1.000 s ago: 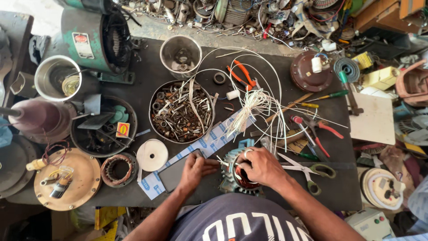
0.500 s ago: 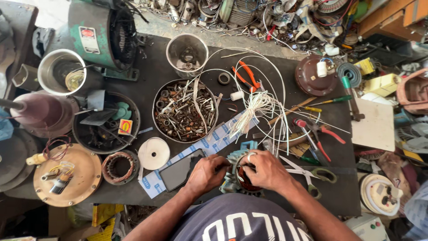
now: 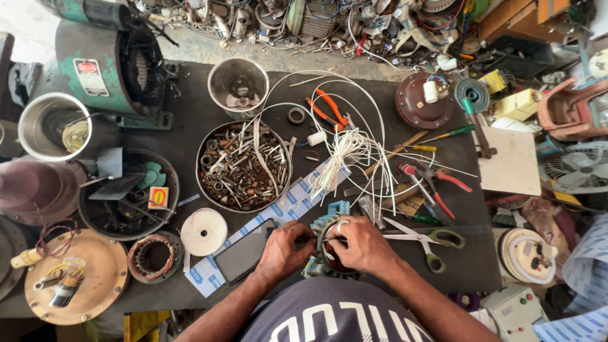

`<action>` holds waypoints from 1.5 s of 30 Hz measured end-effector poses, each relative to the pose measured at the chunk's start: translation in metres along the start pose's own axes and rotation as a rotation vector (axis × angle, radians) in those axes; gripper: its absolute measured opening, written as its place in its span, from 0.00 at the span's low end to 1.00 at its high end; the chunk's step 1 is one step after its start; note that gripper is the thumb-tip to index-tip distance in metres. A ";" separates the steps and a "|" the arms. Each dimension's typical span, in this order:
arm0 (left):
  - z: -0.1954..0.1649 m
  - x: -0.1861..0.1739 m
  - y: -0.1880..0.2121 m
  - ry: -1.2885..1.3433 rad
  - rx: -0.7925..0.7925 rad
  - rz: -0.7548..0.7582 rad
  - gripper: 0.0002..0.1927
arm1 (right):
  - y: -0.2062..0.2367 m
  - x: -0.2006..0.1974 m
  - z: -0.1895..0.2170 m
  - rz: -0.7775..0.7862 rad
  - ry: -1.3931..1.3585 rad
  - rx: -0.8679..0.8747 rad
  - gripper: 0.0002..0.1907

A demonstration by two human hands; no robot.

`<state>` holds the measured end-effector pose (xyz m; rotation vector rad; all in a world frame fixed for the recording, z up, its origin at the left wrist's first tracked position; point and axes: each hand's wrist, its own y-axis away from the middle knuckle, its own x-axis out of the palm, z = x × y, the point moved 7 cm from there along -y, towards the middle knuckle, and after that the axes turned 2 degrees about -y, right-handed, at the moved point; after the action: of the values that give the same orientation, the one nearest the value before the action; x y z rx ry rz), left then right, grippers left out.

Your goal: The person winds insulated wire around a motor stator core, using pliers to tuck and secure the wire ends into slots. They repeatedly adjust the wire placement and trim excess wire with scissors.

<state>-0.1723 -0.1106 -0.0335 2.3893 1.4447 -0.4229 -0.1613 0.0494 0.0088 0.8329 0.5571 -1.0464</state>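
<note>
Both hands, left hand point(image 3: 285, 248) and right hand point(image 3: 362, 244), are gripping the motor stator point(image 3: 329, 250) between them (likely heavy, rigid; windings fragile), best held by its rim.

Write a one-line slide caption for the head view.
Both hands, left hand and right hand, grip a motor stator on a cluttered workbench.

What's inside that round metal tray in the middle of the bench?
The round metal tray holds a heap of rusty bolts, nuts and washers, with pale white strips across them. Its bottom is covered, so anything beneath the heap cannot be seen.
</note>
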 end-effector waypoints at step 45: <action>0.058 0.034 0.024 0.200 -0.365 -0.215 0.15 | 0.049 -0.053 -0.231 -0.177 0.734 0.397 0.16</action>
<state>-0.1410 -0.1185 -0.0972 2.0398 1.7051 0.0374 -0.1423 0.2780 -0.0696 1.5623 1.0732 -1.0107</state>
